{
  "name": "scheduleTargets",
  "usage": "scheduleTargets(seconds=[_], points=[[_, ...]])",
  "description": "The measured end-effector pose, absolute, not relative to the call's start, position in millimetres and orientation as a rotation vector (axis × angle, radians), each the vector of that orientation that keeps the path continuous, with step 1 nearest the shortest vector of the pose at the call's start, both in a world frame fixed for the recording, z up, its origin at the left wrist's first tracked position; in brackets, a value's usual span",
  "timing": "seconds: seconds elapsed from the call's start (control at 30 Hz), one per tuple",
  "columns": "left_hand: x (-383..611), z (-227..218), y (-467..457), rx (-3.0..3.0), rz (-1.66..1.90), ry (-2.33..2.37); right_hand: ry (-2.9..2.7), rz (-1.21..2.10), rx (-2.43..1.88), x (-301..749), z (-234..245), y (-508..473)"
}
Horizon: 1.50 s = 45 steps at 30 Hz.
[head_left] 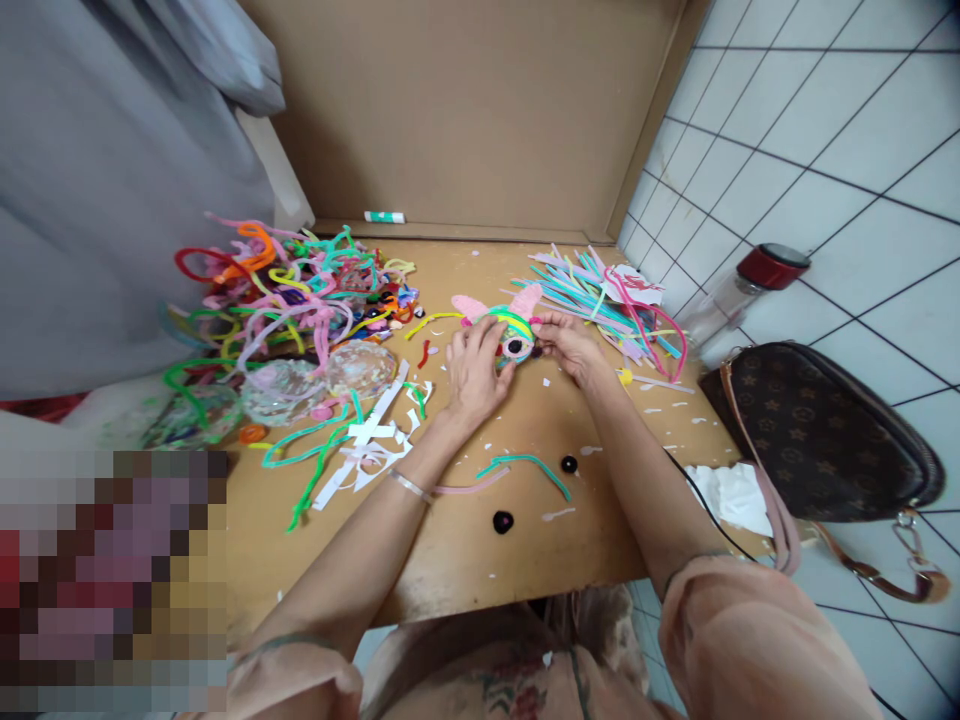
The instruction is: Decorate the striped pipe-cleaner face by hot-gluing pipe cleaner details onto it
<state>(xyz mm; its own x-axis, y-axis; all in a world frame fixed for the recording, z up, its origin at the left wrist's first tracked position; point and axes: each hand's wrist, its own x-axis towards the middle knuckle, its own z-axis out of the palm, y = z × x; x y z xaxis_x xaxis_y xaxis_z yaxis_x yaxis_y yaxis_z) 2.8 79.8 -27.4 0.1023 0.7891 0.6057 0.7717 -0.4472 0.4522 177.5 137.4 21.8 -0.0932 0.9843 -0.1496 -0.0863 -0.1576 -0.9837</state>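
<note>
The left hand (474, 368) and the right hand (568, 345) both pinch the fuzzy toy (513, 328) just over the middle of the table (465, 560). A hard squeeze could bend its pink ears (527, 298) or pop its eye (516, 347) off.

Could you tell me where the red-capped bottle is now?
In the head view, the red-capped bottle sits at the table's right edge, between the brown handbag and straight pipe cleaners.
</note>
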Motion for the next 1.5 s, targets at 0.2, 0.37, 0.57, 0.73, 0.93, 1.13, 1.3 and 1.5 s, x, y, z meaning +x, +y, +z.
scheduleTargets(seconds=[0.2,0.37,0.57,0.73,0.93,1.13,1.3,1.5], points=[[2,-27,80,2.318,1.296,1.647,-1.125,1.378,-1.178,177,21,135],[1,-27,79,2.32,1.286,1.652,-1.061,1.334,-1.235,181,17,138],[2,-27,79,2.353,1.288,1.688,-0.988,1.315,-1.327,188,15,137],[2,-25,78,2.348,1.287,1.658,-0.934,1.341,-1.34,188,17,134],[2,-26,78,2.328,1.298,1.647,-0.906,1.349,-1.326,187,18,134],[3,-28,79,2.336,1.33,1.638,-0.923,1.292,-1.284,186,23,129],[4,-28,79,2.363,1.324,1.658,-1.032,0.948,-1.206,192,29,121],[6,-23,76,2.407,1.256,1.659,-1.147,0.637,-0.958,197,52,85]])
